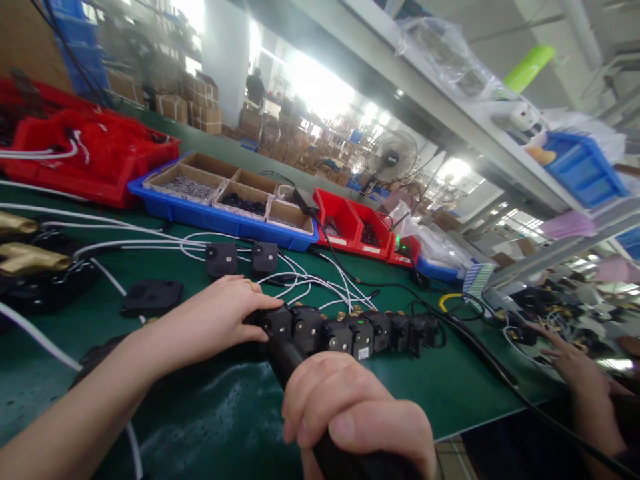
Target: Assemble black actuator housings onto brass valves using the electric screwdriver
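Observation:
My right hand (357, 413) is wrapped round a black screwdriver (286, 357). Its tip meets the front of a small black box (278, 321), the leftmost in a row on the bench. That same box is pinched between the thumb and fingers of my left hand (235, 310). To the right, more black boxes (336, 335) stand in line, with round metal spots on their faces and brass fittings behind. Two similar boxes (221, 259) with white cables lie behind my left hand. A flat black piece (151, 295) is left of them.
A blue tray (225, 225) of small parts and red bins (337, 220) line the bench's back. A red crate (93, 157) and brass fittings (35, 259) sit left. White cables cross the green bench (420, 393). At right is another person's hand (570, 357). A shelf (450, 113) hangs above.

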A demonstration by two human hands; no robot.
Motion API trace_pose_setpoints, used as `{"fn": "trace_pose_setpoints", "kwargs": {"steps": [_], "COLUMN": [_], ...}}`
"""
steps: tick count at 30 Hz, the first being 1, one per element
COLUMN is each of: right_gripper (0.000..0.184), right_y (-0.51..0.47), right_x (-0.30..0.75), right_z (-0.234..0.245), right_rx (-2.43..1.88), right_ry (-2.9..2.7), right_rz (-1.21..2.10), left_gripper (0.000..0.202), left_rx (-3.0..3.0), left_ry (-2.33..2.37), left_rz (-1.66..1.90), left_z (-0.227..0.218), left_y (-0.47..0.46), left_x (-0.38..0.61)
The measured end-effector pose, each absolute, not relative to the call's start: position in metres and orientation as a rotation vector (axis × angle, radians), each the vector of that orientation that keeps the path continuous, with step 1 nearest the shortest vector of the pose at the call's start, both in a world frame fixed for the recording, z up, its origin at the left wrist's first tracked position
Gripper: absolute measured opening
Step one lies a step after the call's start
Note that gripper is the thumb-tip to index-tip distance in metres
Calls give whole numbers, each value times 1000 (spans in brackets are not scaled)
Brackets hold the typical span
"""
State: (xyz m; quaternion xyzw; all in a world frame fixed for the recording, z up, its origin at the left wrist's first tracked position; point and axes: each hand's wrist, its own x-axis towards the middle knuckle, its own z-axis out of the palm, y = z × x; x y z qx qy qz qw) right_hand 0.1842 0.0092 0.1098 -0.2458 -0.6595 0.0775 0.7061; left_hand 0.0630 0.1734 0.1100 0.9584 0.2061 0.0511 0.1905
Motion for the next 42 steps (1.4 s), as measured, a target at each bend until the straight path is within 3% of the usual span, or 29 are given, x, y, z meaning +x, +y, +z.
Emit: {"fn": "trace_pose_setpoints", "kwargs": {"steps": [6,12,19,29,42], "right_gripper": [22,16,21,25,28], "right_y": [9,17,-4,29,36], "right_x": [187,172,172,136,128], "right_z": [120,113,120,121,115], "right_rx": [-696,-642,-695,-517,-537], "right_ry": [-1648,-1439,-1353,-1187,-1196], "right_rz": [301,136,158,169,148], "left_gripper": [39,41,83,49,49], "left_rx": [2683,2660,2515,2398,2367], "left_ry": [540,559,741,764,779], "left_rz": [144,131,277,249,254], "left_z": [104,109,106,100,98], "left_y": [176,172,172,177,179], "left_x": [63,65,30,18,18]}}
